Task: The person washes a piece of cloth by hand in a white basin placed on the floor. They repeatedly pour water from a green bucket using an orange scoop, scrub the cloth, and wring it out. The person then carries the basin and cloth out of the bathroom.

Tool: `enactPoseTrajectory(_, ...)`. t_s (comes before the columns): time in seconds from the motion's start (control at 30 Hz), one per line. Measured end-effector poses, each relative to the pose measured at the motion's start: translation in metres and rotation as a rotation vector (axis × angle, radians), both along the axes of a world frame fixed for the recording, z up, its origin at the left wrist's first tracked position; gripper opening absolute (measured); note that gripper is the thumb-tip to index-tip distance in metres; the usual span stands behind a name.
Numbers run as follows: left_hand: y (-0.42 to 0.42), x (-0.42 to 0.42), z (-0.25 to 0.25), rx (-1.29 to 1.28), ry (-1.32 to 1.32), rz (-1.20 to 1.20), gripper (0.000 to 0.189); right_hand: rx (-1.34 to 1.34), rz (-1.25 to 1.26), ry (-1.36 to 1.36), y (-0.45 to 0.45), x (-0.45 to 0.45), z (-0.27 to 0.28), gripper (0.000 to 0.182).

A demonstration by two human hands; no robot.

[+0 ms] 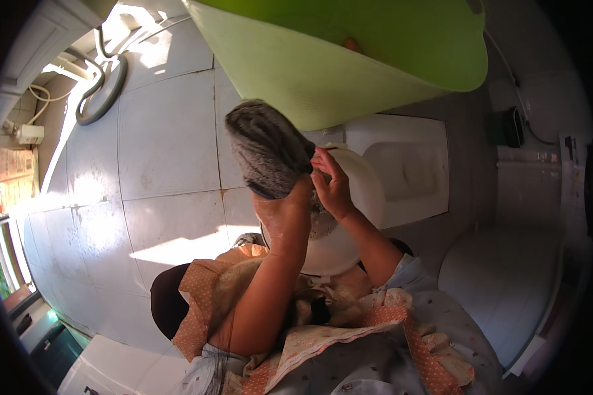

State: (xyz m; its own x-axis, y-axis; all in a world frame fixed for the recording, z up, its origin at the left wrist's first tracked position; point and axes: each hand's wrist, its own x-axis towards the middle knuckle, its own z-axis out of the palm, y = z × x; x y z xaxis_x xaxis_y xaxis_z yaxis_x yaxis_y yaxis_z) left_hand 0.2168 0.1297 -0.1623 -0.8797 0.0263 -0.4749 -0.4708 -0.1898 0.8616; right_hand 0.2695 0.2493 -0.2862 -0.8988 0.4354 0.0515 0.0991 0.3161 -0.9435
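Note:
A wet, dark grey cloth piece, probably a sock (267, 148), is pulled over my left hand (285, 210). Only the heel of that hand and the wrist show; its fingers are hidden inside the fabric. Against the cloth's right edge are the fingertips of my right hand (333, 185), thumb and fingers slightly parted. Whether they pinch the fabric is not clear. Both hands are above a round white basin (365, 197), where some frothy, dark water (322, 217) shows between my forearms.
A large green plastic tub (296, 74) stands ahead. Right of the basin, a white squat-toilet pan (405, 170) is set in the floor. Sunlit tiles (168, 143) spread to the left, with a grey hose (116, 94) farther off. A dark green bin (505, 127) is at the far right.

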Motion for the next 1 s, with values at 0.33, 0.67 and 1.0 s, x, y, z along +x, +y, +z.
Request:
enactPoseTrajectory(0.33, 0.007, 0.007, 0.012, 0.108, -0.086, 0.052, 0.024, 0.719, 0.464, -0.994, -0.029, 0.082, -0.076, 0.062)
enactPoseTrajectory(0.67, 0.002, 0.008, 0.009, 0.179, -0.163, -0.039, 0.024, -0.241, 0.685, -0.615, -0.011, 0.058, -0.026, 0.022)
enactPoseTrajectory(1.0, 0.008, 0.008, 0.024, 0.151, -0.166, -0.011, 0.024, 0.580, 0.323, -0.671, -0.007, 0.054, -0.035, 0.034)
